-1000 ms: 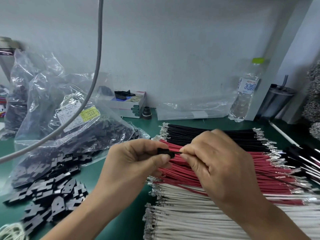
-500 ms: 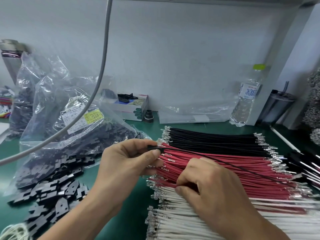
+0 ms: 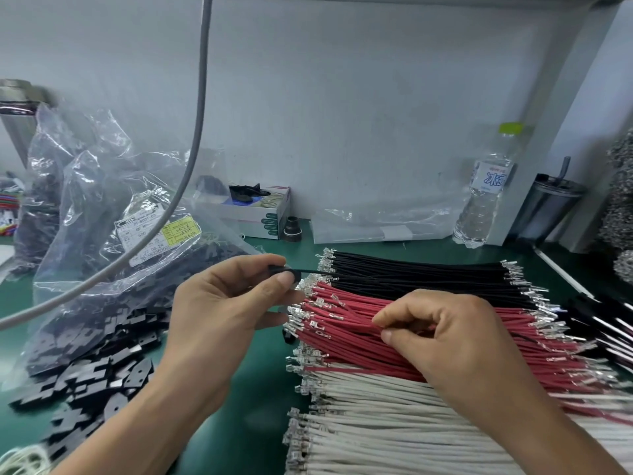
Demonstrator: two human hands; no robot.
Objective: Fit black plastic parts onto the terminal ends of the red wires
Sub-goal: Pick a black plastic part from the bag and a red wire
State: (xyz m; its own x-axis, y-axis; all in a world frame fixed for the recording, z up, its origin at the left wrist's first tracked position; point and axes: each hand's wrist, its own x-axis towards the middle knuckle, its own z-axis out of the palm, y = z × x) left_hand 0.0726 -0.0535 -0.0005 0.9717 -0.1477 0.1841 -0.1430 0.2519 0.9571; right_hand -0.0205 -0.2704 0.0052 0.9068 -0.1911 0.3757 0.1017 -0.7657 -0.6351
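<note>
Head view: green bench (image 3: pixel 263 371).
Left hand (image 3: pixel 219 303): pinching a small black plastic part (image 3: pixel 276 269) on a thin black wire (image 3: pixel 310 271).
Right hand (image 3: pixel 455 341): fingers curled, pinching among smooth red wires (image 3: pixel 346 329) with shiny metal tips.

Wire bundles (image 3: pixel 428 337) are stacked on the table (image 3: pixel 260 389) at right, bagged parts (image 3: pixel 113 255) piled left, a bottle (image 3: pixel 486 197) stood behind.

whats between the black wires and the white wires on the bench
In the head view, the red wires lie between the black wires and the white wires; the right hand rests on them.
</note>
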